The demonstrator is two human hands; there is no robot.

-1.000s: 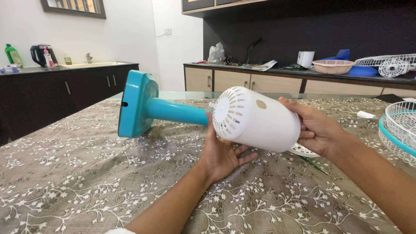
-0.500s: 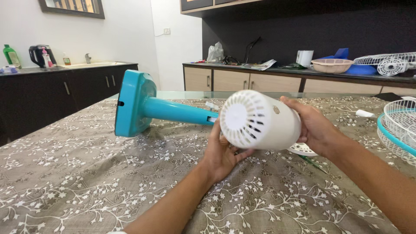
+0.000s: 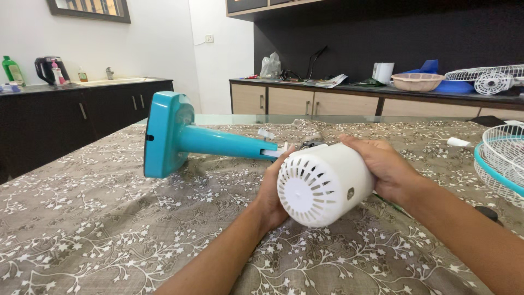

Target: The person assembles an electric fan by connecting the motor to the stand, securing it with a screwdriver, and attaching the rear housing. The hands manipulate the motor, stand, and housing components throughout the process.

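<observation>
White plastic fills the near middle: the motor cover (image 3: 322,183), a vented drum, now sits low, close over the flowered cloth (image 3: 109,229), where half a second ago it was held up higher with its round vented end facing the camera squarely. It has dropped and tipped, the end now angled down and left. The left hand (image 3: 273,191) is closed against the drum's near left side, thumb up along the rim, where a second ago its palm lay open beneath. The right hand (image 3: 382,166) wraps over the top and far end, fingers curled on it. Both hands hold the cover, which reads as the cover being brought down and turned against the fan's neck.

Just behind, the teal stand (image 3: 180,136) lies on its side on the cloth, base to the left, much as before. At the right edge is a wire grille (image 3: 505,158). Farther off, a counter (image 3: 382,95) carries a bowl and another grille.
</observation>
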